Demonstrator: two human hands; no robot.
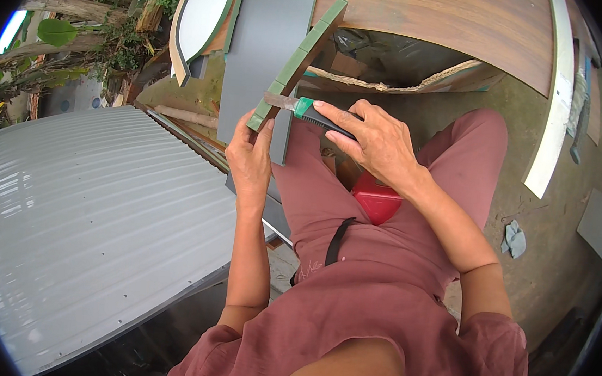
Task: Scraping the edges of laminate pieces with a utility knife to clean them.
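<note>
My left hand (pixel 248 162) grips the near end of a long, narrow board (pixel 298 62) with a green top edge divided by thin lines and a dark brown side. The board slants up and away to the right, over a grey panel (pixel 267 37). In my right hand (pixel 384 143) is a utility knife (pixel 324 118) with a black and green handle, my fingers closed round it. Its flat metal blade lies across the green edge, a little beyond my left fingers. Both hands are above my lap.
Corrugated metal sheeting (pixel 100 222) spreads at the left. A wood-grain panel (pixel 455 23) lies ahead, above an open cardboard box (pixel 393 89). Something red (pixel 376 197) sits between my legs. A pale curved strip (pixel 555 116) and a crumpled cloth (pixel 514 239) are at the right.
</note>
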